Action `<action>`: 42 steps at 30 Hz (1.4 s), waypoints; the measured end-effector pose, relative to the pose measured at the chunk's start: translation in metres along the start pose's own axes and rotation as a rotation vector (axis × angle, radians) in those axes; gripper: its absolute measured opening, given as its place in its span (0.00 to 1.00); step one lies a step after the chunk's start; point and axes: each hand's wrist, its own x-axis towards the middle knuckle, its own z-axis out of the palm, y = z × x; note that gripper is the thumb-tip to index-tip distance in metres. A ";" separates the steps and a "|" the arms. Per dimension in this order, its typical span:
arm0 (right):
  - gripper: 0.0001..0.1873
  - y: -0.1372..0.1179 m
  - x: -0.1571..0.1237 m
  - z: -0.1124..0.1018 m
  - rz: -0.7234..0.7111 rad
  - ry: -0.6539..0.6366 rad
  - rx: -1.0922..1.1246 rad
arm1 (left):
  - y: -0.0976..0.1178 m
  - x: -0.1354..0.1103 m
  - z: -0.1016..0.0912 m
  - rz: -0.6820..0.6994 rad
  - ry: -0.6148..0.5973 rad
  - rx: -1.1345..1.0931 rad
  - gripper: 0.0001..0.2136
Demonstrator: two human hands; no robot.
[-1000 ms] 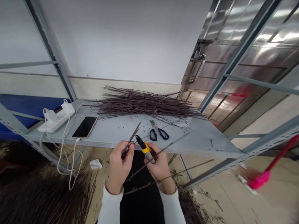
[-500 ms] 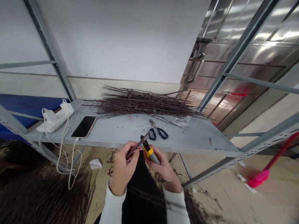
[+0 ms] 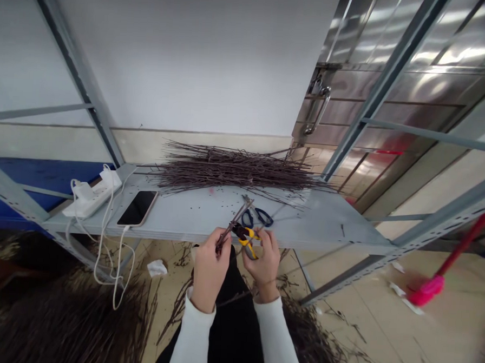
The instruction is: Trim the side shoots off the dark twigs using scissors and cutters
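Observation:
Thin dark twigs [image 3: 237, 216] are pinched in my left hand [image 3: 211, 266], their upper ends pointing up and right over the shelf edge. My right hand [image 3: 264, 261] grips yellow-and-grey pliers [image 3: 249, 236], handles spread apart. The dark jaws of the pliers are at the twigs, just right of my left fingers; whether they touch is too small to tell. Scissors with dark blue handles [image 3: 264, 217] lie on the shelf right beyond the pliers. Behind them a long heap of dark twigs [image 3: 235, 170] lies across the back of the shelf.
On the grey shelf [image 3: 192, 214] a phone [image 3: 137, 208] lies left, cabled to a white power strip [image 3: 93, 195]. Metal uprights stand at its corners. More twigs [image 3: 68, 318] are heaped on the floor at left and right. A pink-headed broom [image 3: 426, 290] is at far right.
The pliers' handles have spread apart and the tool has turned more level. Both hands have shifted slightly right, and the twigs now tilt more steeply upward.

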 end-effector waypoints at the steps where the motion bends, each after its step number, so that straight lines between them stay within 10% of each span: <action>1: 0.17 0.001 -0.003 0.004 -0.003 0.061 -0.054 | 0.000 0.000 0.001 -0.002 -0.010 -0.004 0.09; 10: 0.17 -0.001 -0.022 0.024 0.114 0.225 -0.079 | 0.014 -0.005 0.002 -0.125 -0.028 -0.061 0.11; 21: 0.14 -0.037 0.005 0.008 0.413 -0.195 0.498 | 0.006 0.000 -0.008 -0.085 -0.148 -0.183 0.20; 42: 0.11 -0.029 0.015 -0.013 0.648 -0.628 0.924 | -0.020 0.005 -0.022 -0.123 0.059 -0.308 0.12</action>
